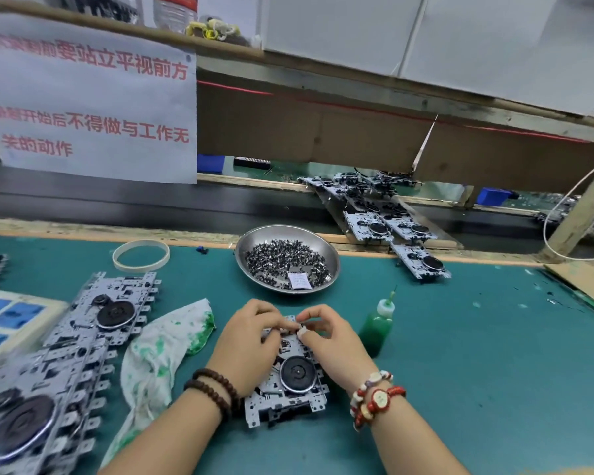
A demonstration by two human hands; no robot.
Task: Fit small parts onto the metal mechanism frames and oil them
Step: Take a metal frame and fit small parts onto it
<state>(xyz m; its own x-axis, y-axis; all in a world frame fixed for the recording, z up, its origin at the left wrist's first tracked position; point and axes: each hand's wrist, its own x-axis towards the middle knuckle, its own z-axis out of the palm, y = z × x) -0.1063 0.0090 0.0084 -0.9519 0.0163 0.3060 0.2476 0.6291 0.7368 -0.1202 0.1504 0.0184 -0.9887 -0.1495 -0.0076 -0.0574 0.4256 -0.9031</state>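
A green-matted workbench [460, 354] is stretching across the room, and a white paper notice with red characters [90, 108] is hanging above its far left side. A long stack of silver metal mechanism frames with black flywheels [59, 365] is lying along the left of the mat, and more frames [384, 214] are sloping down from the conveyor at the far side. A white cloth stained green [162, 351] is lying crumpled beside the stack. A round steel dish of small dark metal parts [287, 257] is sitting beyond the hands. One silver mechanism frame [288, 378] is lying flat in front of the person; the left hand [247, 344] is curling over its far edge, and the right hand [330, 334] is pinching something tiny there, too small to make out. A small squeeze bottle of green oil [378, 323] is standing upright just right of that hand.
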